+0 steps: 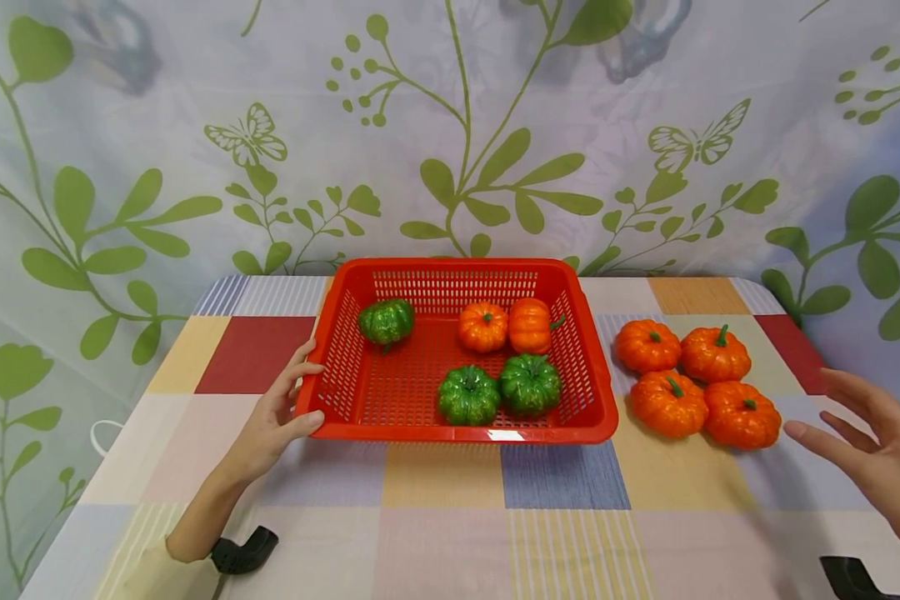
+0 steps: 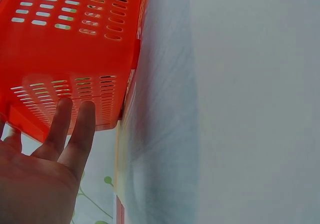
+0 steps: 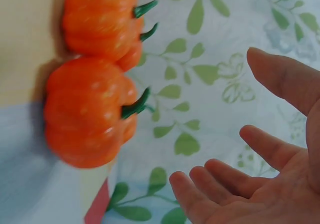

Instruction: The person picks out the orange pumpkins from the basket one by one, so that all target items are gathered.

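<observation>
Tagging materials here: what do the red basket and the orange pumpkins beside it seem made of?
Red basket: likely moulded plastic, smooth with slight sheen; regular slots pierce its walls.
Orange pumpkins: glossy, perhaps coated foam or plastic; highlights show on ribbed skins.

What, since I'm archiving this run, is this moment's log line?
left hand: holds red basket; right hand: empty, near orange pumpkins; in basket: green pumpkins, orange pair

Clothed on the left in a pale cream fabric sleeve [image 1: 150, 573], ending along the forearm. Fitted beside it with a dark black, curved, smooth-edged piece [image 1: 244, 552]; on the right, with a similarly black, angular piece [image 1: 858, 577].
</observation>
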`<act>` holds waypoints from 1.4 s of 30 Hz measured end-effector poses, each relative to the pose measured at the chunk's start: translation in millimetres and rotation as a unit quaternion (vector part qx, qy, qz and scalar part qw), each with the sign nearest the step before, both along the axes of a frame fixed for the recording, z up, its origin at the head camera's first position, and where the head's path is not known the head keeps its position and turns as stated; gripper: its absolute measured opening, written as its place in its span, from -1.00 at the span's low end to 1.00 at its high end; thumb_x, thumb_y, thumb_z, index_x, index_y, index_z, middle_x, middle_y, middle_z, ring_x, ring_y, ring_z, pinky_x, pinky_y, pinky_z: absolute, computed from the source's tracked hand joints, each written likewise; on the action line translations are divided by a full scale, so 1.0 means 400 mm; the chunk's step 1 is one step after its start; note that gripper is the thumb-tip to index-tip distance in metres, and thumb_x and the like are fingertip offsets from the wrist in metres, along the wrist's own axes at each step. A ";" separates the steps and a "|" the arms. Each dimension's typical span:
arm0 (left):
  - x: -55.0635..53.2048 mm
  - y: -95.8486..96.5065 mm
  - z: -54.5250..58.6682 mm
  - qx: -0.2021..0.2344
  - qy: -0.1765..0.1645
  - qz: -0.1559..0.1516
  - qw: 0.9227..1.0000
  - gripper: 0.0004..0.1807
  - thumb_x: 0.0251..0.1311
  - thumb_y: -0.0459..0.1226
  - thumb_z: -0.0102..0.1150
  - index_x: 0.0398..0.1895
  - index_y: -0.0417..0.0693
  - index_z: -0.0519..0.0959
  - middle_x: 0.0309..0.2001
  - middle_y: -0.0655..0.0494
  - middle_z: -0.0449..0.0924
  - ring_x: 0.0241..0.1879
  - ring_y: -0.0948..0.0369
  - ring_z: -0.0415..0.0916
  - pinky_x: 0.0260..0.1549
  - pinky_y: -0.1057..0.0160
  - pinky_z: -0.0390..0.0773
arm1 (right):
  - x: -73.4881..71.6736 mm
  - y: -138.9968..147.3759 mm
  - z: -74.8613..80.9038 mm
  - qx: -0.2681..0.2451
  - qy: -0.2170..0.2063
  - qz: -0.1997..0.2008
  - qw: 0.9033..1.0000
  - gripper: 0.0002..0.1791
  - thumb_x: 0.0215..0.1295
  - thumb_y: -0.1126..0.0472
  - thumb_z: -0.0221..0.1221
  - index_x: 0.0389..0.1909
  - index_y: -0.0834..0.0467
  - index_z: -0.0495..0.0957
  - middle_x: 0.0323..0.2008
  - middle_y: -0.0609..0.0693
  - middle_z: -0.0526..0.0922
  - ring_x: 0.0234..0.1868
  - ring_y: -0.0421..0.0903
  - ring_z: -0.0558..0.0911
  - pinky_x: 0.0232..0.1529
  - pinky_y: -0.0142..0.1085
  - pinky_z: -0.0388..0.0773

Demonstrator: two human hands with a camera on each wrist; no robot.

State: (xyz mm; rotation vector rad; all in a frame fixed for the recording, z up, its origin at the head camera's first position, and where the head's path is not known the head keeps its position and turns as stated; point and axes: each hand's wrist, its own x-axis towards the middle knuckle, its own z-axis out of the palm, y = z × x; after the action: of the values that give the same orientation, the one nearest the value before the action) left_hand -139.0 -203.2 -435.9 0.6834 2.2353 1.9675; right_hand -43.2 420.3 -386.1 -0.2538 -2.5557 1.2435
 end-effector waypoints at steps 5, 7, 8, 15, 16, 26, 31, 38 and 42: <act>-0.001 0.001 -0.001 -0.003 0.002 0.005 1.000 -0.40 0.22 -0.48 0.08 0.33 -0.29 0.20 0.57 0.11 -0.22 0.33 0.05 0.11 -0.10 0.21 0.62 | -0.008 -0.029 0.033 -0.008 0.047 0.024 0.999 -0.12 0.18 0.56 0.25 0.46 -0.08 0.23 0.16 -0.34 0.31 0.07 -0.46 0.31 0.02 -0.77 0.25; -0.002 0.002 -0.001 -0.004 0.000 0.007 1.000 -0.40 0.22 -0.48 0.09 0.33 -0.29 0.21 0.57 0.13 -0.22 0.34 0.03 0.09 -0.10 0.21 0.62 | -0.011 -0.042 0.043 -0.001 0.058 0.034 0.998 -0.14 0.16 0.57 0.25 0.45 -0.02 0.26 0.14 -0.33 0.33 0.07 -0.43 0.32 0.03 -0.76 0.25; -0.002 0.002 -0.001 -0.004 -0.001 0.010 1.000 -0.40 0.21 -0.48 0.10 0.33 -0.29 0.21 0.57 0.14 -0.22 0.34 0.02 0.09 -0.10 0.21 0.62 | -0.013 -0.048 0.047 0.007 0.060 0.039 0.997 -0.15 0.16 0.57 0.26 0.45 0.00 0.26 0.13 -0.33 0.34 0.05 -0.43 0.33 0.03 -0.76 0.25; 0.001 0.000 -0.004 0.002 -0.006 0.013 1.000 -0.39 0.19 -0.48 0.10 0.32 -0.32 0.19 0.57 0.14 -0.22 0.34 0.02 0.09 -0.10 0.20 0.62 | -0.032 -0.098 0.078 0.000 0.083 0.092 0.992 -0.19 0.09 0.64 0.26 0.38 0.13 0.33 0.15 -0.22 0.42 0.06 -0.38 0.43 -0.04 -0.74 0.35; 0.000 0.000 -0.003 0.001 -0.006 0.013 1.000 -0.39 0.20 -0.48 0.10 0.32 -0.32 0.19 0.57 0.14 -0.22 0.34 0.01 0.09 -0.10 0.20 0.62 | -0.035 -0.105 0.081 -0.018 0.091 0.105 0.990 -0.20 0.07 0.68 0.24 0.37 0.18 0.34 0.14 -0.19 0.44 0.07 -0.35 0.45 -0.03 -0.73 0.36; -0.001 0.001 -0.004 -0.003 -0.002 0.014 1.000 -0.38 0.19 -0.47 0.12 0.33 -0.30 0.20 0.57 0.17 -0.21 0.36 -0.04 0.06 -0.09 0.19 0.62 | -0.063 -0.172 0.110 0.012 0.060 0.136 0.989 -0.25 0.12 0.57 0.30 0.36 0.15 0.35 0.19 -0.12 0.41 0.16 -0.29 0.37 0.00 -0.70 0.36; 0.000 0.001 -0.005 -0.003 -0.005 0.014 1.000 -0.39 0.19 -0.47 0.12 0.33 -0.28 0.21 0.57 0.17 -0.21 0.35 0.01 0.09 -0.10 0.19 0.62 | -0.076 -0.206 0.125 0.005 0.066 0.162 0.985 -0.31 0.13 0.57 0.29 0.30 0.21 0.39 0.15 -0.06 0.48 0.13 -0.25 0.44 -0.01 -0.68 0.39; 0.000 0.003 -0.002 -0.003 -0.005 0.013 1.000 -0.39 0.20 -0.48 0.10 0.33 -0.32 0.20 0.57 0.15 -0.21 0.32 0.00 0.13 -0.11 0.20 0.63 | -0.085 -0.252 0.144 0.003 0.075 0.201 0.977 -0.27 0.08 0.61 0.29 0.33 0.23 0.38 0.18 -0.03 0.47 0.05 -0.30 0.56 -0.05 -0.59 0.49; 0.000 0.001 -0.004 -0.005 0.004 0.009 1.000 -0.40 0.21 -0.48 0.09 0.33 -0.32 0.20 0.57 0.13 -0.22 0.31 -0.01 0.14 -0.11 0.20 0.63 | -0.094 -0.280 0.161 0.006 0.078 0.224 0.971 -0.24 0.07 0.60 0.31 0.34 0.20 0.38 0.21 -0.01 0.47 0.08 -0.30 0.55 -0.01 -0.58 0.47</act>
State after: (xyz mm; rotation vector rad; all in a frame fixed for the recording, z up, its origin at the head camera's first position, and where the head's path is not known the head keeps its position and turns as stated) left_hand -139.2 -202.6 -437.4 0.6722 2.2622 1.9637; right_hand -80.9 308.2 -321.6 0.4335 -2.5591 1.3279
